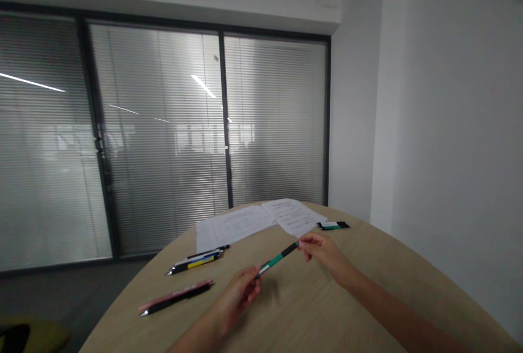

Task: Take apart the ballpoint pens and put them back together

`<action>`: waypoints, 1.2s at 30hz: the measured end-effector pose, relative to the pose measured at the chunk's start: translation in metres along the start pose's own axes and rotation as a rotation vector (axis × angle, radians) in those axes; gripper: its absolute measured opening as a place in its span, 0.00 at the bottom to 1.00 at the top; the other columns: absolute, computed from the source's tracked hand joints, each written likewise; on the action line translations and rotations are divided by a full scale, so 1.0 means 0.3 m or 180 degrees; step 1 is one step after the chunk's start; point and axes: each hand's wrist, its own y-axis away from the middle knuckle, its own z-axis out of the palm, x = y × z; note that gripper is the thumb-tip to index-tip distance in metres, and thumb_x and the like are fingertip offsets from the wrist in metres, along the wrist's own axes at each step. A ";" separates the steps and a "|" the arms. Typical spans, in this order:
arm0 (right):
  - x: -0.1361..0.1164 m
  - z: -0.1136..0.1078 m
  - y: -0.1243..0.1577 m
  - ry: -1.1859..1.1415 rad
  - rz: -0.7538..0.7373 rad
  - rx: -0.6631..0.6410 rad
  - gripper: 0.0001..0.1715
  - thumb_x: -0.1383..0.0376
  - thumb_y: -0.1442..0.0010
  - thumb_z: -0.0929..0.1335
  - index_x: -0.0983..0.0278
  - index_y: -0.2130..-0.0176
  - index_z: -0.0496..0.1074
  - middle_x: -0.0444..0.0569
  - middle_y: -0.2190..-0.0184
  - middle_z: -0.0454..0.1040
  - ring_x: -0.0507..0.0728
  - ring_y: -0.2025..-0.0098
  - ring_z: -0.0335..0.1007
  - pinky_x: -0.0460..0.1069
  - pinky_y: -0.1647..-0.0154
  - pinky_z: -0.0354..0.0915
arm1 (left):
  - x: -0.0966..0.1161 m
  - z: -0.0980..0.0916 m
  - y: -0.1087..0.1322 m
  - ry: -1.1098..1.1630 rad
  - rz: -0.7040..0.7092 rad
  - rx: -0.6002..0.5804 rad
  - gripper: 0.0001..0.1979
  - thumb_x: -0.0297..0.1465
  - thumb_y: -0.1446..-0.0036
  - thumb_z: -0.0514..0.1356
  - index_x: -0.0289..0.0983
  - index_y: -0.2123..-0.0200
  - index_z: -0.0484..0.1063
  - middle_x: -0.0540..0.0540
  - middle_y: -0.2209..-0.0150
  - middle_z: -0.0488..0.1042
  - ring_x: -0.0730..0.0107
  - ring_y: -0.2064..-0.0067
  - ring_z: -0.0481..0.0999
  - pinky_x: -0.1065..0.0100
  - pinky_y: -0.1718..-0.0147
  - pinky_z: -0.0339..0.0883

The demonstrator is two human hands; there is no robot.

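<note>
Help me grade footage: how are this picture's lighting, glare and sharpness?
Head view throughout: dim lighting, bright streaks on the glass panels, a faint shadow on the table below the green pen, print on the papers too soft to read.

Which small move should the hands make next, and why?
I'd probably steady the green pen with the left hand, then gently twist its black grip with the right hand: the hands hold opposite ends, the right one beside that grip, with the pen raised above the table.
</note>
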 end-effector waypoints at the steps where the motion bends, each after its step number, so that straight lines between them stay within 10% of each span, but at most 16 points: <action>1: 0.001 0.000 -0.001 0.0012 -0.0007 -0.0001 0.17 0.52 0.58 0.69 0.64 0.73 0.72 0.43 0.81 0.68 0.51 0.78 0.63 0.48 0.75 0.60 | 0.001 0.001 0.000 -0.0018 -0.0007 0.0020 0.18 0.44 0.61 0.62 0.35 0.78 0.64 0.58 0.87 0.60 0.84 0.86 0.51 0.76 0.85 0.36; 13: -0.020 -0.019 -0.011 -0.0209 -0.0187 0.0080 0.13 0.56 0.60 0.69 0.63 0.76 0.69 0.40 0.82 0.66 0.49 0.81 0.60 0.47 0.78 0.58 | 0.008 0.003 0.006 -0.0058 0.0034 0.0108 0.17 0.43 0.61 0.62 0.34 0.78 0.65 0.57 0.86 0.61 0.84 0.85 0.53 0.78 0.85 0.38; 27: -0.121 -0.218 -0.036 -0.0727 -0.0351 0.0643 0.14 0.56 0.59 0.69 0.64 0.79 0.67 0.42 0.81 0.67 0.49 0.79 0.60 0.46 0.74 0.56 | 0.029 -0.005 0.008 0.0108 0.0169 0.0182 0.19 0.45 0.63 0.63 0.35 0.77 0.65 0.58 0.86 0.58 0.84 0.85 0.50 0.77 0.85 0.37; 36: -0.098 -0.209 -0.049 -0.1114 -0.0148 0.0546 0.14 0.58 0.60 0.71 0.65 0.79 0.66 0.42 0.81 0.67 0.48 0.79 0.60 0.46 0.76 0.56 | 0.024 0.040 0.023 -0.1387 0.0348 0.0023 0.20 0.48 0.59 0.58 0.37 0.84 0.61 0.57 0.89 0.60 0.80 0.85 0.51 0.75 0.84 0.41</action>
